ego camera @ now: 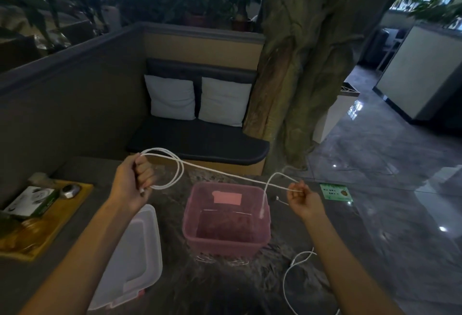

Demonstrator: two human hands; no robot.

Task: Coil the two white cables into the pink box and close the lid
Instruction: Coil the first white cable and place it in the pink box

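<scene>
The pink box [252, 244] stands open and empty on the dark table, between my arms. Its clear lid [136, 247] lies flat to the left of it. My left hand [135, 179] is raised above the table and shut on loops of a white cable [217, 171]. That cable stretches right to my right hand [301, 196], which pinches it; its plug end hangs down over the box's right rim. A second white cable [290, 274] lies loose on the table to the right of the box.
A wooden tray [63, 217] at the left carries a tissue box [30, 201] and small items. A green card [336, 191] lies at the table's right edge. Beyond the table are a cushioned bench [197, 144] and a tree trunk [300, 64].
</scene>
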